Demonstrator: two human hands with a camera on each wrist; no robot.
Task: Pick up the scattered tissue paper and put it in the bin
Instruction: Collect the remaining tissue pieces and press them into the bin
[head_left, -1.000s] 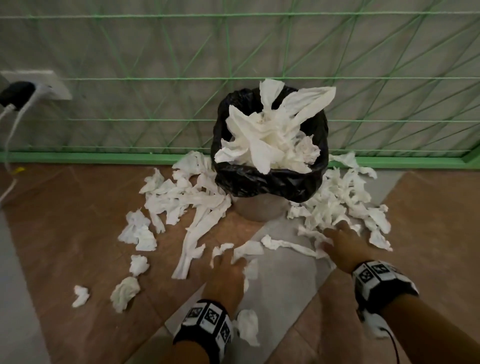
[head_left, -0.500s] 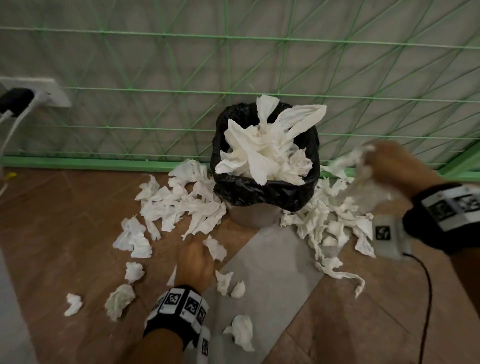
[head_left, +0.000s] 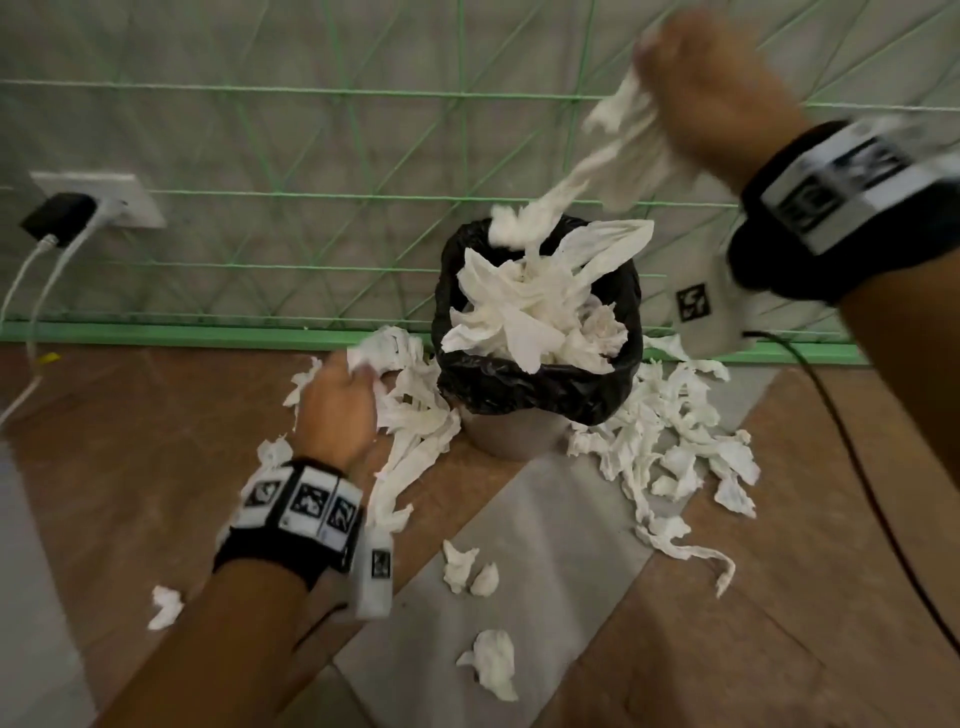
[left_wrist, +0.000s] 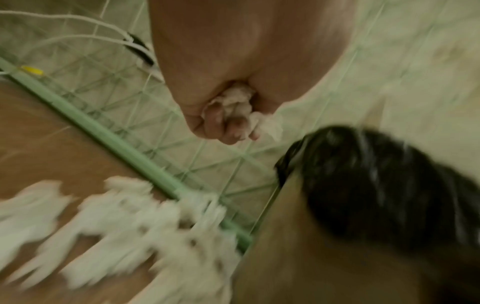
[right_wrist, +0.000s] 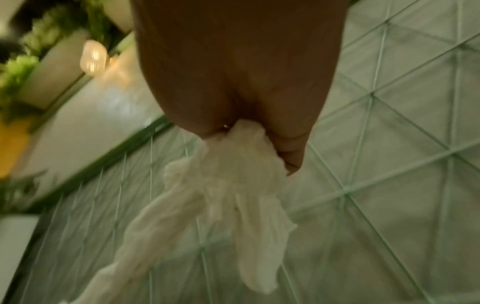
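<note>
A small bin (head_left: 535, 384) lined with a black bag stands against the wall, heaped with white tissue (head_left: 535, 306). My right hand (head_left: 696, 88) is raised above and right of the bin, gripping a long bunch of tissue (head_left: 618, 150) (right_wrist: 228, 195) that trails down toward the bin's mouth. My left hand (head_left: 343, 395) is low, just left of the bin, its fingers curled round a small wad of tissue (head_left: 371, 353) (left_wrist: 239, 105). Torn tissue lies scattered on the floor left (head_left: 415, 415) and right (head_left: 675, 431) of the bin (left_wrist: 376, 185).
A wall with green lattice lines (head_left: 311, 156) and a green skirting (head_left: 208, 335) runs behind the bin. A wall socket with a black plug and white cables (head_left: 67, 213) sits at the far left. Loose tissue scraps (head_left: 488, 665) lie on the brown and grey floor near me.
My right hand has lifted its tissue bunch from right of the bin to high above it. My left hand has moved from the floor scraps up toward the bin's left side with a wad.
</note>
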